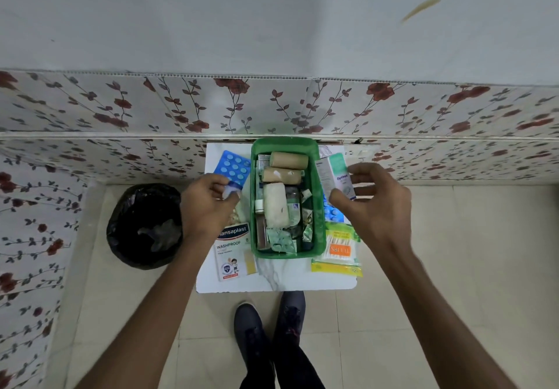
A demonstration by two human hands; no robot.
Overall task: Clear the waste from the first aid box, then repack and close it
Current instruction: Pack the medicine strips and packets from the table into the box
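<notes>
Dark shoes at the bottom, and up top the green first aid box sits open on the small white table, packed with bandage rolls. Left hand pinches a blue tablet strip; right hand grips an Optihex carton beside the box. Black-lined bin waits left.

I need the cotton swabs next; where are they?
The cotton swab pack lies on the small table, right of the green box, at its near corner.
</notes>
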